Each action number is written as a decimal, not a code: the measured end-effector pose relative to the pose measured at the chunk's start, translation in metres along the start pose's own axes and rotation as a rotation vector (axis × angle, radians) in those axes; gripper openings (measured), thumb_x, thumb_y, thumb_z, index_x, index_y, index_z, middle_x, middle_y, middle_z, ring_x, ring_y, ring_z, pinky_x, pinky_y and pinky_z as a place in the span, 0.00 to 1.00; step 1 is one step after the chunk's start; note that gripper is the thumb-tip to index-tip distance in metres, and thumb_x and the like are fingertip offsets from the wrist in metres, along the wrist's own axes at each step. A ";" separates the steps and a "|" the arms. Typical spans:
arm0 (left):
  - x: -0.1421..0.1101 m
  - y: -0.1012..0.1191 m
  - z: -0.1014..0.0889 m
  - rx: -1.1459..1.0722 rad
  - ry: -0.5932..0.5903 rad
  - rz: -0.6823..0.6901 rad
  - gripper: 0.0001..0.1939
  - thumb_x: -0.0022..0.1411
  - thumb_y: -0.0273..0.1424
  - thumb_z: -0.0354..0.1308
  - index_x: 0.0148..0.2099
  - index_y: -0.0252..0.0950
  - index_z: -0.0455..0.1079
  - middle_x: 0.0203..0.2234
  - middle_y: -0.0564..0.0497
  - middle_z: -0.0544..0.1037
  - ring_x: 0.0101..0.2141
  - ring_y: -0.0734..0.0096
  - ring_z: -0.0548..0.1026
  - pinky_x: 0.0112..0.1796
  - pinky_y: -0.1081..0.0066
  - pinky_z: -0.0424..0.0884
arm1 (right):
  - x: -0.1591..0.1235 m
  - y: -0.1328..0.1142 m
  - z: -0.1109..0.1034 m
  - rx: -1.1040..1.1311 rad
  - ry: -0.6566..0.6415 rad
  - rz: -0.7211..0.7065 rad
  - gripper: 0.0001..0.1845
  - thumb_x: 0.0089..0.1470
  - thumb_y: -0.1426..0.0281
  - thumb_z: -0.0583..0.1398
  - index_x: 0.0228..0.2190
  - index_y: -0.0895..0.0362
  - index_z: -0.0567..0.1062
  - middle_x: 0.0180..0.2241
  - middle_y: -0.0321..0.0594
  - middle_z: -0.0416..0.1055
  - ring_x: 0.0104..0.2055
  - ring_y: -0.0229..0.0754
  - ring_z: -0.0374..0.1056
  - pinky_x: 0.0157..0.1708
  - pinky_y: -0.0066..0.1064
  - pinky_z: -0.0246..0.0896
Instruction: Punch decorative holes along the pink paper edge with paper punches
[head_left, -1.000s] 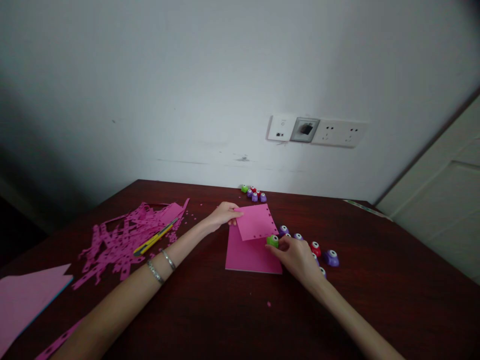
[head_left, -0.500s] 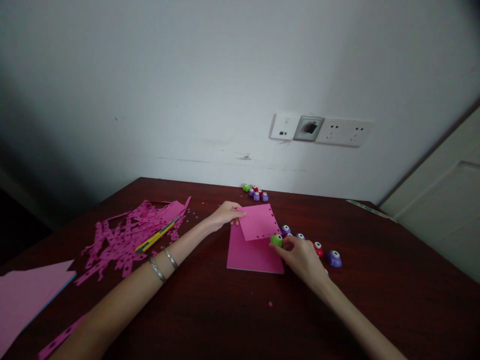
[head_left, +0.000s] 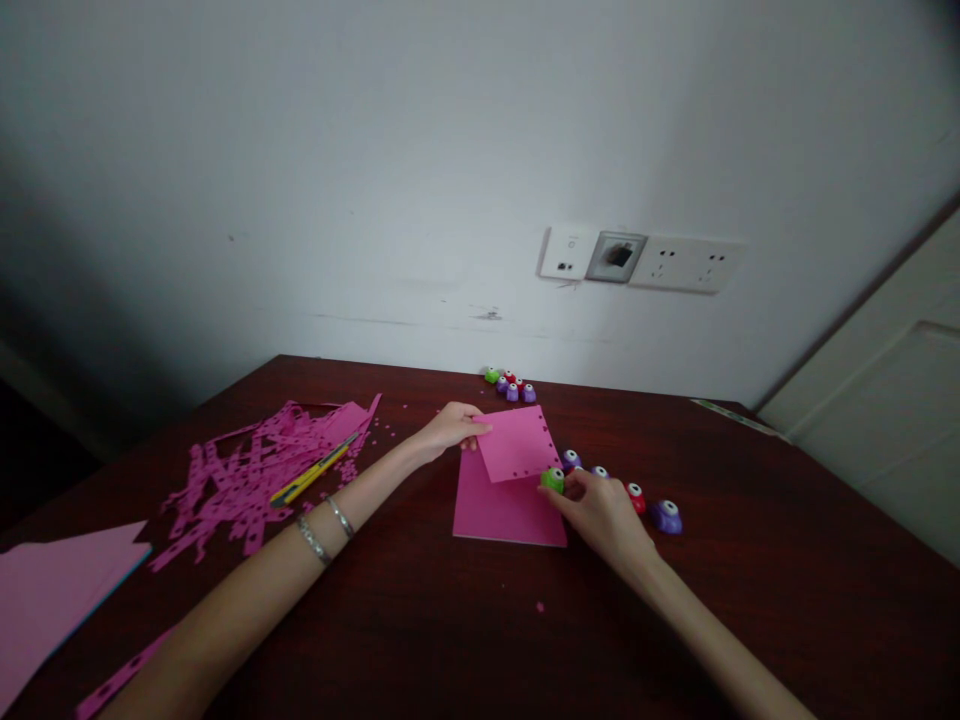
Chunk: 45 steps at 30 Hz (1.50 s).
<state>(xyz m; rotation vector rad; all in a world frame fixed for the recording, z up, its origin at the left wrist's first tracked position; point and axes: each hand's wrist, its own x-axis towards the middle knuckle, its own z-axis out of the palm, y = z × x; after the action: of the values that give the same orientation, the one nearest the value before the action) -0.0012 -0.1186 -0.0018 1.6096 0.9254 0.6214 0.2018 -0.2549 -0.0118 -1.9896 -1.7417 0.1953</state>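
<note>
My left hand (head_left: 457, 428) pinches the left edge of a small pink paper sheet (head_left: 517, 445), which has punched holes along its right and lower edges. Between the fingers of my right hand (head_left: 604, 510) is a green craft punch (head_left: 553, 480), at the lower right corner of that sheet. Beneath both lies a larger darker-pink sheet (head_left: 504, 513), flat on the table. Just right of my right hand stand more punches, among them a red punch (head_left: 635, 497) and a purple punch (head_left: 667, 516); some are partly hidden behind the fingers.
A heap of punched pink strips (head_left: 251, 470) spreads at the left, with a yellow utility knife (head_left: 311, 475) on its near side. Pink sheets (head_left: 60, 590) lie at the near left. Several small punches (head_left: 512, 393) cluster by the wall (head_left: 375, 200). Tiny cutouts dot the dark table (head_left: 420, 620).
Hardly anything differs; the whole view has shifted very slightly. Both hands keep their hold on the paper and the green punch.
</note>
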 end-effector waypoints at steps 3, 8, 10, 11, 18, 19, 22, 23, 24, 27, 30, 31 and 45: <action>0.000 -0.001 0.000 -0.005 -0.010 0.004 0.09 0.51 0.31 0.58 0.33 0.29 0.69 0.17 0.52 0.70 0.18 0.79 0.65 0.20 0.75 0.56 | 0.000 0.000 0.001 -0.037 0.004 -0.018 0.15 0.45 0.58 0.58 0.19 0.56 0.72 0.17 0.38 0.70 0.21 0.41 0.65 0.21 0.29 0.50; 0.001 -0.005 0.002 -0.013 -0.018 0.004 0.08 0.52 0.31 0.58 0.33 0.29 0.69 0.16 0.54 0.69 0.17 0.80 0.65 0.20 0.75 0.57 | -0.002 -0.001 0.006 -0.018 0.020 -0.087 0.15 0.47 0.58 0.58 0.21 0.56 0.73 0.17 0.37 0.69 0.21 0.40 0.65 0.21 0.29 0.51; 0.002 -0.007 0.004 -0.013 -0.018 0.003 0.08 0.53 0.31 0.58 0.34 0.29 0.69 0.16 0.54 0.69 0.17 0.79 0.65 0.20 0.75 0.57 | -0.004 -0.003 0.008 -0.006 0.019 -0.121 0.14 0.48 0.59 0.58 0.22 0.57 0.73 0.18 0.38 0.70 0.21 0.39 0.65 0.21 0.28 0.51; 0.003 -0.008 0.005 -0.013 -0.015 0.003 0.09 0.53 0.31 0.58 0.34 0.29 0.69 0.16 0.54 0.69 0.17 0.79 0.65 0.20 0.75 0.57 | -0.005 -0.005 0.009 -0.005 0.017 -0.136 0.14 0.48 0.60 0.58 0.22 0.57 0.73 0.18 0.38 0.70 0.21 0.39 0.65 0.21 0.29 0.51; 0.005 -0.012 0.013 -0.019 -0.011 0.028 0.08 0.54 0.31 0.58 0.33 0.30 0.68 0.14 0.55 0.68 0.16 0.80 0.65 0.19 0.76 0.58 | -0.010 -0.015 0.012 0.015 -0.005 -0.186 0.12 0.48 0.62 0.59 0.22 0.58 0.72 0.19 0.38 0.69 0.21 0.39 0.64 0.21 0.28 0.52; 0.005 -0.012 0.014 -0.021 -0.007 0.032 0.08 0.54 0.31 0.58 0.33 0.30 0.68 0.14 0.56 0.68 0.15 0.80 0.64 0.19 0.76 0.58 | -0.011 -0.016 0.013 0.018 -0.002 -0.201 0.12 0.48 0.63 0.59 0.22 0.58 0.71 0.19 0.38 0.69 0.21 0.39 0.64 0.21 0.28 0.52; 0.005 -0.012 0.017 -0.016 0.002 0.040 0.08 0.54 0.31 0.58 0.32 0.30 0.68 0.13 0.56 0.68 0.15 0.81 0.65 0.18 0.77 0.57 | -0.013 -0.017 0.015 0.032 -0.012 -0.235 0.11 0.48 0.65 0.60 0.21 0.58 0.70 0.19 0.37 0.69 0.21 0.38 0.64 0.22 0.28 0.51; 0.005 -0.012 0.018 -0.012 0.002 0.042 0.08 0.54 0.32 0.58 0.32 0.30 0.68 0.14 0.56 0.68 0.16 0.80 0.65 0.18 0.77 0.57 | -0.013 -0.017 0.016 0.037 -0.020 -0.248 0.10 0.48 0.65 0.60 0.21 0.58 0.69 0.19 0.37 0.69 0.22 0.38 0.64 0.22 0.28 0.51; 0.006 -0.012 0.019 -0.010 0.000 0.044 0.08 0.54 0.32 0.58 0.32 0.30 0.68 0.14 0.56 0.68 0.16 0.80 0.65 0.18 0.77 0.57 | -0.014 -0.017 0.017 0.040 -0.026 -0.259 0.10 0.48 0.65 0.60 0.21 0.57 0.69 0.20 0.37 0.69 0.22 0.39 0.65 0.22 0.28 0.51; 0.007 -0.013 0.022 -0.012 -0.013 0.058 0.09 0.54 0.32 0.58 0.33 0.30 0.68 0.15 0.56 0.68 0.16 0.80 0.65 0.18 0.78 0.57 | -0.015 -0.019 0.019 0.032 -0.035 -0.281 0.10 0.49 0.65 0.59 0.21 0.57 0.68 0.21 0.37 0.69 0.23 0.39 0.65 0.24 0.28 0.52; 0.006 -0.013 0.025 -0.012 -0.030 0.073 0.08 0.53 0.31 0.58 0.32 0.30 0.67 0.15 0.55 0.69 0.16 0.81 0.65 0.19 0.78 0.58 | -0.017 -0.021 0.020 0.032 -0.051 -0.286 0.11 0.50 0.65 0.59 0.21 0.57 0.66 0.21 0.37 0.69 0.23 0.39 0.65 0.24 0.28 0.52; 0.006 -0.013 0.025 -0.012 -0.031 0.075 0.07 0.53 0.30 0.58 0.32 0.30 0.67 0.15 0.55 0.69 0.16 0.80 0.65 0.19 0.78 0.58 | -0.017 -0.022 0.020 0.033 -0.057 -0.290 0.11 0.50 0.65 0.58 0.21 0.56 0.66 0.21 0.36 0.69 0.23 0.39 0.65 0.24 0.28 0.51; 0.008 -0.027 0.029 0.136 -0.068 0.089 0.06 0.52 0.30 0.57 0.28 0.31 0.66 0.12 0.57 0.66 0.15 0.80 0.63 0.19 0.78 0.56 | -0.020 -0.022 0.031 -0.058 -0.093 -0.341 0.11 0.51 0.64 0.58 0.23 0.57 0.67 0.24 0.40 0.69 0.24 0.40 0.64 0.24 0.30 0.51</action>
<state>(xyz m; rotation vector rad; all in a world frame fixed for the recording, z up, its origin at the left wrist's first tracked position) 0.0199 -0.1266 -0.0353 1.7904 0.8650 0.5706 0.1659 -0.2648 -0.0333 -1.7103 -2.1341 0.1240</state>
